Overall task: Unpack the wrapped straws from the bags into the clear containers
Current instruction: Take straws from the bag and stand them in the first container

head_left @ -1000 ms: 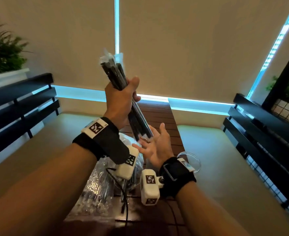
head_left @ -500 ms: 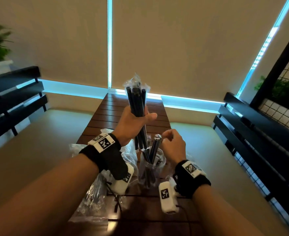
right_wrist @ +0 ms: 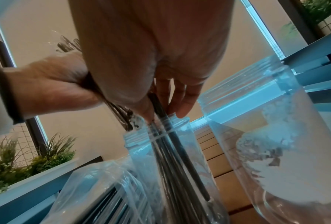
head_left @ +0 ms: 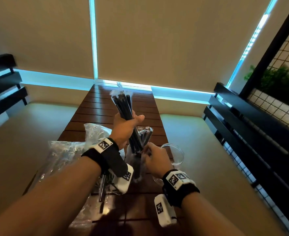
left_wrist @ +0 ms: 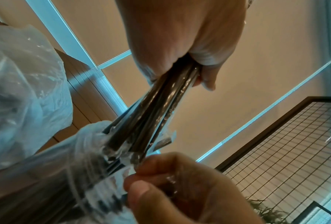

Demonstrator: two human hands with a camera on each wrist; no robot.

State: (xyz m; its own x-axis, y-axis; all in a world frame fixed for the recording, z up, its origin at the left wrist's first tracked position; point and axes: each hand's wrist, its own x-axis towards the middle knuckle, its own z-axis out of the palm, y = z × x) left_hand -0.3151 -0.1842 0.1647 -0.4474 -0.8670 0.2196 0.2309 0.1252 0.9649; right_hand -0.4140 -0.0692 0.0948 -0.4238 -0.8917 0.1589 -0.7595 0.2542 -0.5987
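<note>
My left hand [head_left: 127, 124] grips a bundle of black wrapped straws [head_left: 123, 104], held upright and tilted, over a clear container [head_left: 134, 165] on the wooden table [head_left: 106, 106]. The bundle's lower ends [left_wrist: 122, 145] reach the container's mouth [left_wrist: 80, 153]. More straws [right_wrist: 172, 159] stand inside this container [right_wrist: 139, 151]. My right hand [head_left: 153, 153] is at the mouth. Its thumb and fingers [right_wrist: 182, 100] pinch the tops of the standing straws. A second clear container [head_left: 176, 153] stands just to the right and holds no straws [right_wrist: 275, 136].
Crumpled clear bags [head_left: 67, 154] with more straws lie on the table's left half, close to my left wrist [right_wrist: 95, 189]. Dark slatted benches [head_left: 252, 133] flank the narrow table on both sides. A wire grid with plants [head_left: 279, 82] stands at the right.
My left hand has brought the straw bundle down from high up to the container's mouth. My right hand has moved from open beneath the bundle to pinching the straws in the container.
</note>
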